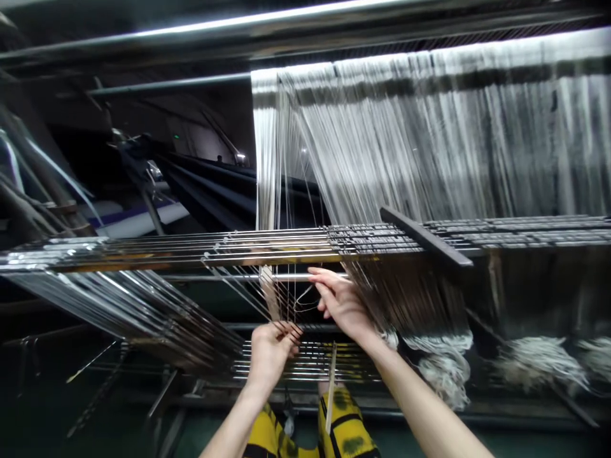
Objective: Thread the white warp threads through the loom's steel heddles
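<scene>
Left hand [272, 357]: grip narrow, fingertips pinched on a few fine threads [287, 329] below the metal loom bars [267, 249].
Right hand [341, 304]: fingers half curled by a pale rod [291, 277]; whether it holds anything, I cannot tell.
Thread sheet: white warp threads [420, 149] hang densely to the right, thinning to a few strands near the hands; the bars run on leftward.
Around: a dark bar [424, 235] lies across the loom bars; white yarn bundles [446, 372] sit below, right.

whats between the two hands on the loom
In the head view, fine pale warp threads and a thin curved loop of wire or thread lie between the left hand and the right hand.
</scene>
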A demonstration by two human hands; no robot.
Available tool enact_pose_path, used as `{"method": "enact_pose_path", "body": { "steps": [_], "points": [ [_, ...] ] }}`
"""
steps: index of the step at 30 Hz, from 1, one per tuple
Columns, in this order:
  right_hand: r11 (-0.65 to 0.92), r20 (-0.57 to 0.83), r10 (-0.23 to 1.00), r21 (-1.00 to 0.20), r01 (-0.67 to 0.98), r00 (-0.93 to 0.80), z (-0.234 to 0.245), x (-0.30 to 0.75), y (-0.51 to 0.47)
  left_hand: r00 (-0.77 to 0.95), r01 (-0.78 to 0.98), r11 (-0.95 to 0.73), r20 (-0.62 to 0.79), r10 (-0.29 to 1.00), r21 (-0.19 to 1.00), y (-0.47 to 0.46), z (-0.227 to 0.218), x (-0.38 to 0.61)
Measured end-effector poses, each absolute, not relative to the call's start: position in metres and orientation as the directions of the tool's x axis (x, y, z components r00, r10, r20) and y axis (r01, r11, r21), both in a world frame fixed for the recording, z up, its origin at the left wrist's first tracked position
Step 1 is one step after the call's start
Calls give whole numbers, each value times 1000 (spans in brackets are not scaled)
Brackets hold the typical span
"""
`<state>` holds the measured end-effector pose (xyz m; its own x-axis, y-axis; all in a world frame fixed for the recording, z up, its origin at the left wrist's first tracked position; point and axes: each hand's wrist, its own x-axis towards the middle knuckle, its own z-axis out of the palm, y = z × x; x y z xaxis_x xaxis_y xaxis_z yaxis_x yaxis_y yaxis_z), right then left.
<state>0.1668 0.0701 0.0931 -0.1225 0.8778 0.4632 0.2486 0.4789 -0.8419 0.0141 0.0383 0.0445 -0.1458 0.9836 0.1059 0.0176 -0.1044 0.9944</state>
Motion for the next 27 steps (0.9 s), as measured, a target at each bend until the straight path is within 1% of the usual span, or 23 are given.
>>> {"method": "enact_pose_path", "body": {
  "steps": [3, 4, 6, 9, 14, 16, 20, 24, 27],
  "points": [
    [668, 623, 744, -684, 292, -241, 94, 171, 41, -105, 4, -32, 32, 994, 999, 17, 51, 5],
    [709, 650, 705, -640, 296, -283, 94, 171, 33, -95, -22, -14, 12, 995, 1000, 11, 54, 3],
    [729, 638, 684, -614, 304, -354, 94, 170, 25, -91, -84, 8, -15, 996, 996, 4, 58, -1],
    [711, 554, 701, -594, 376, -450, 94, 164, 25, -82, -125, 41, -51, 995, 991, 0, 61, -1],
    [719, 511, 695, -487, 496, -506, 91, 151, 36, -61, -160, 90, -100, 993, 983, -1, 63, 4],
    [714, 498, 700, -473, 516, -512, 91, 148, 38, -49, -171, 97, -107, 993, 980, -1, 63, 5],
    [700, 472, 714, -485, 523, -518, 90, 145, 38, -24, -181, 128, -135, 991, 975, 2, 64, 5],
    [682, 452, 731, -508, 526, -511, 93, 141, 39, -4, -125, 138, -140, 990, 982, 2, 70, 3],
    [670, 440, 742, -510, 540, -505, 96, 138, 40, 41, -112, 147, -143, 989, 983, 2, 72, 1]
  ]
}}
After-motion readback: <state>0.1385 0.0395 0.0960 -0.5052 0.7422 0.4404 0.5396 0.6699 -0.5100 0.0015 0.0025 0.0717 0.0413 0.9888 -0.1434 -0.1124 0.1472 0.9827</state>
